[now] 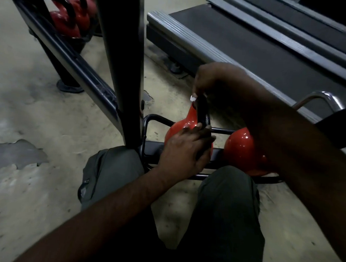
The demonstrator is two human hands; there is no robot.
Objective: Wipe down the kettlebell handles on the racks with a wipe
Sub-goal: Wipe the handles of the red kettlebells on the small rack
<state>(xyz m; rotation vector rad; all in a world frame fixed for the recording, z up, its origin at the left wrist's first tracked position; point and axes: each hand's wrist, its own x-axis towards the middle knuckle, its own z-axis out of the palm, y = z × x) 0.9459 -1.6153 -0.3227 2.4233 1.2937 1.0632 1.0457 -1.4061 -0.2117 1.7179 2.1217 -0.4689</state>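
Head view: kettlebell handle upright.

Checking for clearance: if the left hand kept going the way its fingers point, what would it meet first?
Probably the black handle of the red kettlebell the left hand rests on; depth is unclear.

Red kettlebell, low rack: left hand flat on body; right hand pinching white wipe against black handle. Second kettlebell just right.
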